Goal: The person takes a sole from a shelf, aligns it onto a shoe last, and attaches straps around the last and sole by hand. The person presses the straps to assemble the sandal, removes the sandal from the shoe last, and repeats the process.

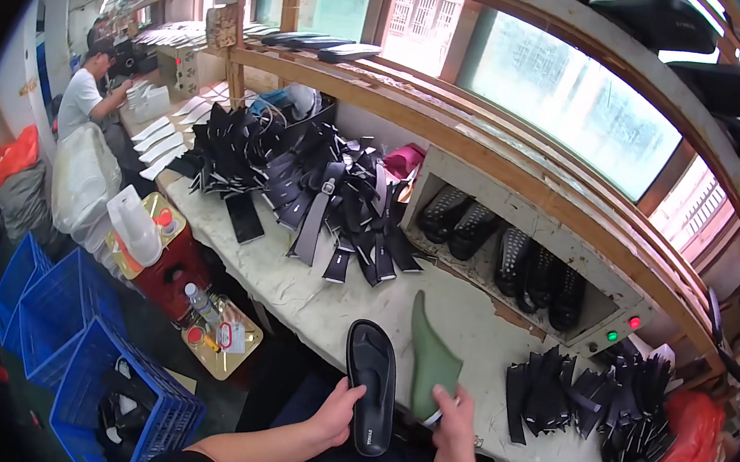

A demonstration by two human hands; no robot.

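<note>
My left hand (338,412) is closed on the edge of a black sandal footbed (370,382), which stands upright with its moulded inner face toward me. To its right, my right hand (454,417) grips the lower end of a green shoe last (433,357); the last's thin tip points away from me. A small gap separates footbed and last. Both are held over the near edge of the pale worktable (293,286). Beyond them lies a large heap of black sandal straps (304,180), some with buckles. Another pile of black straps (550,391) is at the right.
An open box (515,209) with several black studded shoe forms stands at the back, with red and green lights. Blue crates (122,403) and a tray (238,352) with bottles stand at left. Overhead runs a wooden rack (452,123). A co-worker (89,93) sits far left.
</note>
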